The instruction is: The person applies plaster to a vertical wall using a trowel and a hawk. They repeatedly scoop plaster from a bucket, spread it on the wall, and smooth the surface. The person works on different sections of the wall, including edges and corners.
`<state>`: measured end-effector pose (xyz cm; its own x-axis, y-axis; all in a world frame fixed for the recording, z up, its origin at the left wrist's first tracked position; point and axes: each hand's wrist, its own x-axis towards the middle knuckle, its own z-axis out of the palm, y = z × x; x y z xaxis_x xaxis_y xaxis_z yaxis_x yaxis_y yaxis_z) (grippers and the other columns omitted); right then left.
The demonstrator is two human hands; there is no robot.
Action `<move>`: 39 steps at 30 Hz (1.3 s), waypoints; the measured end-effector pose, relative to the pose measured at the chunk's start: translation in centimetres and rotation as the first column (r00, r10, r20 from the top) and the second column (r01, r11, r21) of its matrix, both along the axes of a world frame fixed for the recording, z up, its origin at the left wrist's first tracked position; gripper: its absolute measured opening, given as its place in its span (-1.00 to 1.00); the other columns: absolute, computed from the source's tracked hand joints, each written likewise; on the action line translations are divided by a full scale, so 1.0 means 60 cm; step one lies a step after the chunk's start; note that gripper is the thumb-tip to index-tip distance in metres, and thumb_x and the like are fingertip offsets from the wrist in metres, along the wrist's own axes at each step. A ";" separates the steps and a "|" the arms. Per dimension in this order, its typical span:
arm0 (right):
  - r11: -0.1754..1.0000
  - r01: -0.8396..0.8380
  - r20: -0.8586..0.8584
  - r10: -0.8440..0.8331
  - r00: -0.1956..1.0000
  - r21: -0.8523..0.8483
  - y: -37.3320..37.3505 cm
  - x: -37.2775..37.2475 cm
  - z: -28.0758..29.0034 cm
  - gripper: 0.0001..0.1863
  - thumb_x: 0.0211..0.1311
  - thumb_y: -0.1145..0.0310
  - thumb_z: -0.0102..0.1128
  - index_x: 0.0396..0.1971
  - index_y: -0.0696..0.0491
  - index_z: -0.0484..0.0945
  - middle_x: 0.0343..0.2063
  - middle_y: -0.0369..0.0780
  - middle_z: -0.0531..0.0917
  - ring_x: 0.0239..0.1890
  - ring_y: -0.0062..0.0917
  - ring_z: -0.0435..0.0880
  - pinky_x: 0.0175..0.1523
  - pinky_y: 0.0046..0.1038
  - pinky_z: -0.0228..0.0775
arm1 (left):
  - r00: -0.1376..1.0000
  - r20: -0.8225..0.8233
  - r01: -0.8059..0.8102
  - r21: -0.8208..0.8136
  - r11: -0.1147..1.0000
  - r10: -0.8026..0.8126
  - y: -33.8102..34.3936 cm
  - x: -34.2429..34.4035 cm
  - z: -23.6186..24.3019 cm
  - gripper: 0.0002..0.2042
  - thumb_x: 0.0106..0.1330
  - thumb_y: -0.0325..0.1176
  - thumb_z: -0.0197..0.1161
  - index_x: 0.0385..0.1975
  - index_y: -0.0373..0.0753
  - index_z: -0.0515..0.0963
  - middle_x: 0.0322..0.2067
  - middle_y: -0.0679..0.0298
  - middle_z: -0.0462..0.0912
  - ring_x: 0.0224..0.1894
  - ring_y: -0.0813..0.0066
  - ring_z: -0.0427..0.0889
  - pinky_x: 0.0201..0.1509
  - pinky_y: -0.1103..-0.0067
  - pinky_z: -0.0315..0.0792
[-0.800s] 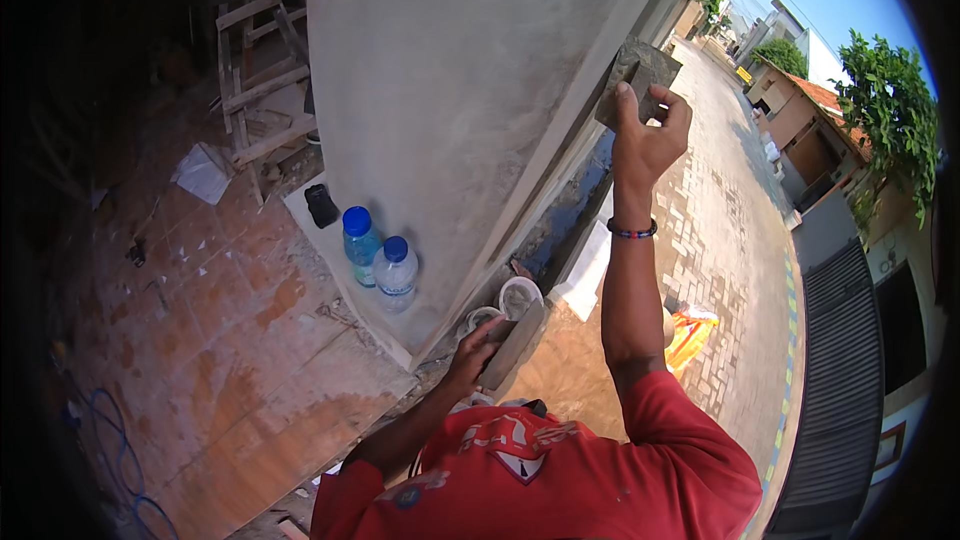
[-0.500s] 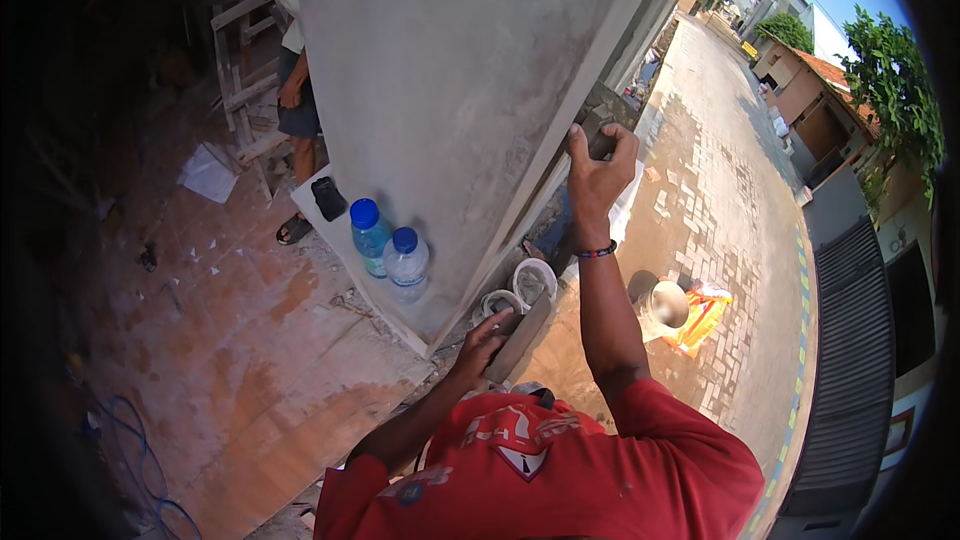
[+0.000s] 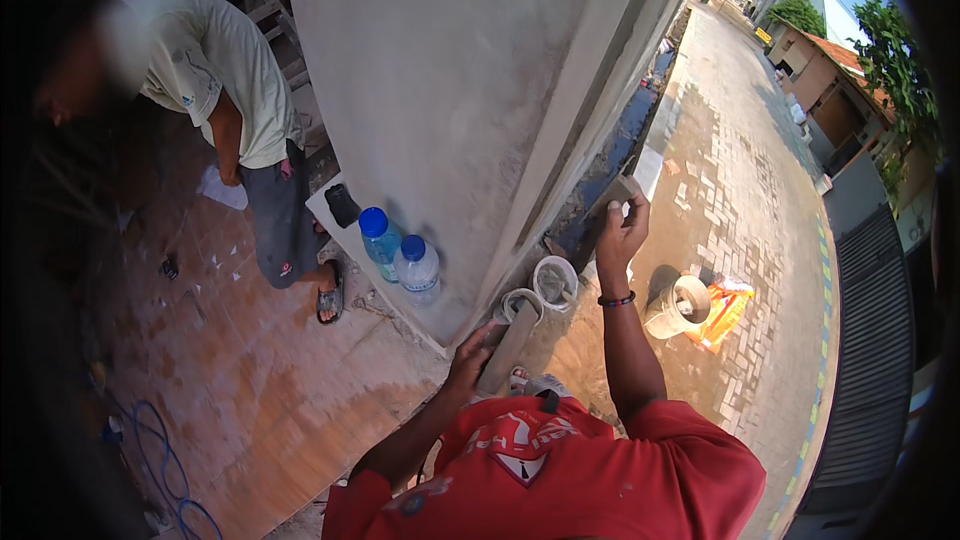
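My right hand point(image 3: 622, 235), raised in front of me beside the wall's outer edge, is closed round a flat grey-brown plastering tool point(image 3: 622, 192); its exact shape is partly hidden by my fingers. Lower down, my left hand point(image 3: 470, 355) grips a narrow grey board point(image 3: 508, 348) coated with what looks like mortar, tilted upward. The board overlaps a small white bucket point(image 3: 524, 302). Close by, a second white bucket point(image 3: 554, 283) contains grey material and a tool handle. The grey rendered wall point(image 3: 430, 70) rises ahead, between both work areas.
Two blue-capped bottles point(image 3: 381, 243) and a black phone-like object point(image 3: 341, 205) sit on the wall's ledge. At left a bending person point(image 3: 215, 90) stands on the tiled floor point(image 3: 270, 400). A larger bucket point(image 3: 668, 312) and an orange bag point(image 3: 727, 312) lie on the paved street.
My right hand has come away from the wall edge, lower and to the right, with the tool tilted. My left hand still holds the board. The person at left has come further into view, bending.
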<state>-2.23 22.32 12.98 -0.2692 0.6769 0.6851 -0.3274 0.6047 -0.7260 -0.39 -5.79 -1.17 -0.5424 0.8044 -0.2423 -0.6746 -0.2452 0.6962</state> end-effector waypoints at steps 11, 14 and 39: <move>0.963 -0.191 0.042 0.186 0.982 0.189 0.057 -0.080 0.083 -0.60 0.19 0.43 0.21 -0.04 0.27 0.33 -0.22 -0.09 0.55 -0.25 -0.50 0.58 -0.17 -0.51 0.46 | 0.986 0.060 -0.151 -0.027 0.988 0.153 0.084 0.047 0.001 -0.49 0.26 -0.55 -0.08 0.27 -0.17 0.23 0.05 0.14 0.48 -0.04 0.45 0.54 0.02 0.53 0.46; 0.970 -0.110 0.097 0.090 0.991 0.219 0.064 -0.100 0.043 -0.61 0.18 0.42 0.22 -0.06 0.29 0.38 -0.26 -0.01 0.57 -0.30 -0.48 0.60 -0.27 -0.53 0.46 | 0.980 0.102 -0.176 0.020 0.984 0.173 0.112 0.067 -0.016 -0.48 0.25 -0.57 -0.10 0.27 -0.17 0.23 0.05 0.15 0.48 -0.01 0.46 0.52 0.07 0.53 0.42; 0.907 -0.378 0.026 0.389 0.921 -0.184 0.100 -0.051 0.039 -0.61 0.19 0.41 0.20 -0.04 0.21 0.32 -0.36 -0.24 0.55 -0.41 -0.73 0.50 -0.43 -0.68 0.42 | 0.920 0.157 -0.360 -0.015 0.933 0.358 0.208 0.127 -0.060 -0.49 0.25 -0.55 -0.05 0.25 -0.12 0.27 0.12 0.24 0.43 0.06 0.47 0.48 0.10 0.52 0.39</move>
